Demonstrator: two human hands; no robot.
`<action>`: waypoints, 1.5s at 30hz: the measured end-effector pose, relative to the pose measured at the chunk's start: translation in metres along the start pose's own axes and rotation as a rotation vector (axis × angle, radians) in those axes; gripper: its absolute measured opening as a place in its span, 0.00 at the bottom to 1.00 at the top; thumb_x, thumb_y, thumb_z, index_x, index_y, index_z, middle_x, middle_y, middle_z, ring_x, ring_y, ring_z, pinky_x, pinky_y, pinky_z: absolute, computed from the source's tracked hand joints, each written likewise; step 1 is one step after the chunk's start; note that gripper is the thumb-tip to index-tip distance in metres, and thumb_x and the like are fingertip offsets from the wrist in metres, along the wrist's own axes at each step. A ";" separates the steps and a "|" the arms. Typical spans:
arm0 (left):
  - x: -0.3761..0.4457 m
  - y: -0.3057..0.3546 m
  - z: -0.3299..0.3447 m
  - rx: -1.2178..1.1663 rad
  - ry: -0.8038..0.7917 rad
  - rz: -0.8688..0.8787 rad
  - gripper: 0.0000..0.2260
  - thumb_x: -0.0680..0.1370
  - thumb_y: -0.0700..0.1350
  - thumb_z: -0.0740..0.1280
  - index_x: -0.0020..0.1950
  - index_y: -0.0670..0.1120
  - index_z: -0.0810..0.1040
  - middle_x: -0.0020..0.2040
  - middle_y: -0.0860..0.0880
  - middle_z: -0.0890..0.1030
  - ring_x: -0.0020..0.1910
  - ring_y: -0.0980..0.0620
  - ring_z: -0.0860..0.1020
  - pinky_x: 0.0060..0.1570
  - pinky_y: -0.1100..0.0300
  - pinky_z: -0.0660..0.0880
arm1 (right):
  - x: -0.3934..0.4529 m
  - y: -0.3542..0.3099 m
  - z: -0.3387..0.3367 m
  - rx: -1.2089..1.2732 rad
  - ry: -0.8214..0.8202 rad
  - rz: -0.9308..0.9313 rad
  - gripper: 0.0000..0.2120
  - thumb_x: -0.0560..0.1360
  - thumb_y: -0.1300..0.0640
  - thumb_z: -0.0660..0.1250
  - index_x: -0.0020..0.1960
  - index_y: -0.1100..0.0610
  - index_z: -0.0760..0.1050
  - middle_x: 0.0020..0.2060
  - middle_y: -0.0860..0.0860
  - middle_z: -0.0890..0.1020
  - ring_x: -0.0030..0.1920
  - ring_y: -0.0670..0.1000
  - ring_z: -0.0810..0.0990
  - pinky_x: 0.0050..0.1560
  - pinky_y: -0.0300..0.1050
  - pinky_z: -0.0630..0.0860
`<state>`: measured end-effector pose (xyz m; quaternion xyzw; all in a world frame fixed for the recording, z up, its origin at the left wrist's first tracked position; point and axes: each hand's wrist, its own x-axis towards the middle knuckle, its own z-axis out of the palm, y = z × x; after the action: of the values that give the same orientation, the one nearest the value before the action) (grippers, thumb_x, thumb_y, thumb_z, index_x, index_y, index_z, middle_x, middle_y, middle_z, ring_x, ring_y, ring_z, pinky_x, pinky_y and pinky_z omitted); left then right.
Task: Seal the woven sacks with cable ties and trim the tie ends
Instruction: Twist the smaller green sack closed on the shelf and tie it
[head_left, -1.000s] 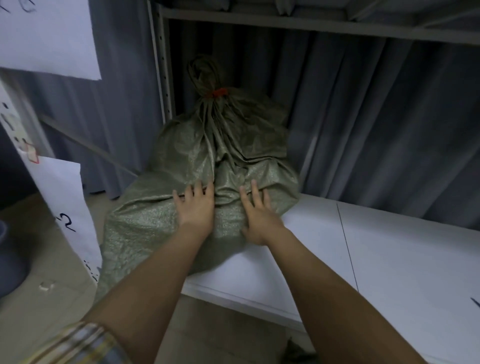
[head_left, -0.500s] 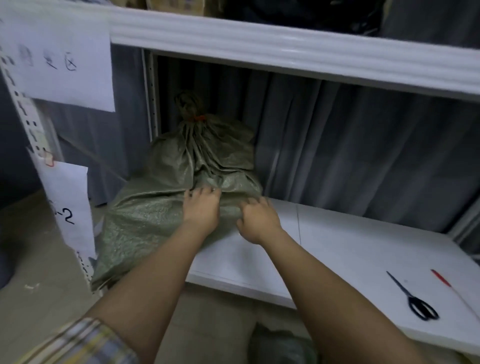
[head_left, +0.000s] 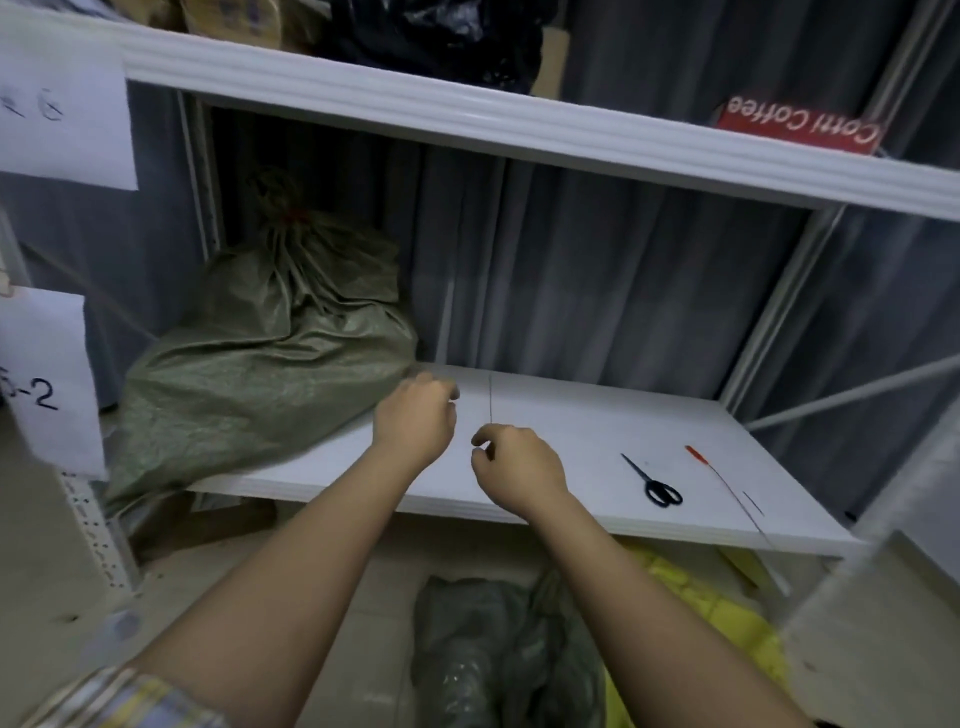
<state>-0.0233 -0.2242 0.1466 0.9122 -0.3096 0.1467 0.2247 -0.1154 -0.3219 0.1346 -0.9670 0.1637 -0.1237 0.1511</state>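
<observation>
A white metal upper shelf (head_left: 467, 119) carries a black plastic bag (head_left: 441, 36), brown cardboard boxes (head_left: 244, 21) and a red box printed "Cotti Coffee" (head_left: 800, 127) near its right end. Grey pleated curtain fabric (head_left: 597, 280) hangs behind the rack, and white paper sheets are fixed at the left post, one blurred (head_left: 62, 119) and one marked "-2" (head_left: 47, 384). On the floor below lie a crumpled grey-green plastic bag (head_left: 498, 654) and a yellow one (head_left: 711, 608) beside it.

Single head-worn view — looked forward and down from above forearms, close to white shelf (head_left: 571, 441); faced curtain-backed rack, floor below in frame — no second view.
</observation>
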 end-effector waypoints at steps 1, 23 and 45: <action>-0.004 0.005 0.005 -0.017 -0.006 0.015 0.14 0.80 0.42 0.58 0.63 0.48 0.76 0.61 0.46 0.75 0.59 0.45 0.73 0.49 0.54 0.71 | -0.009 0.007 -0.001 0.013 0.009 0.016 0.16 0.79 0.55 0.57 0.64 0.53 0.74 0.56 0.51 0.81 0.52 0.53 0.79 0.47 0.43 0.74; -0.082 0.050 0.217 -0.133 -0.625 -0.030 0.14 0.76 0.50 0.59 0.58 0.50 0.78 0.55 0.48 0.80 0.55 0.45 0.78 0.54 0.53 0.75 | -0.086 0.218 0.130 0.130 -0.314 0.423 0.13 0.75 0.55 0.61 0.54 0.59 0.79 0.52 0.59 0.81 0.54 0.60 0.79 0.50 0.49 0.76; -0.165 0.031 0.349 -0.195 -1.075 -0.374 0.28 0.75 0.55 0.65 0.71 0.46 0.62 0.66 0.41 0.73 0.62 0.41 0.73 0.61 0.49 0.71 | -0.096 0.260 0.222 0.330 -0.326 0.490 0.25 0.73 0.63 0.63 0.70 0.57 0.64 0.58 0.58 0.69 0.53 0.62 0.77 0.49 0.51 0.75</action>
<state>-0.1239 -0.3389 -0.2095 0.8730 -0.2257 -0.4087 0.1409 -0.2116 -0.4666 -0.1752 -0.8685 0.3425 0.0475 0.3551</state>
